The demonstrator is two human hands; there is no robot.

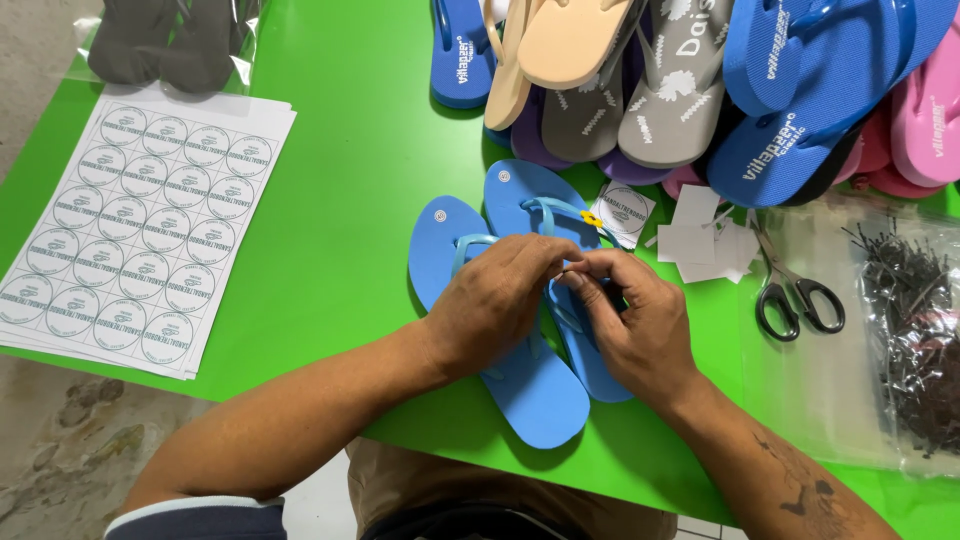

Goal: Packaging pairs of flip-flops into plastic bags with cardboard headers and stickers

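Observation:
A pair of light blue flip-flops (pixel 530 385) lies side by side on the green table (pixel 360 170). My left hand (pixel 495 300) and my right hand (pixel 640 320) meet above their straps, fingertips pinched together on something small and thin that I cannot make out. A square paper tag (pixel 622 212) with a round print lies by the toe of the right flip-flop, next to a small yellow piece on its strap (pixel 591 218).
A heap of flip-flops (pixel 700 90) in blue, grey, beige, purple and pink fills the far right. Black scissors (pixel 795 295) and loose white tags (pixel 705 245) lie right of my hands. A clear bag of black fasteners (pixel 915 340) lies at the right edge. Sheets of round stickers (pixel 140 230) lie left, dark bagged flip-flops (pixel 170 40) beyond.

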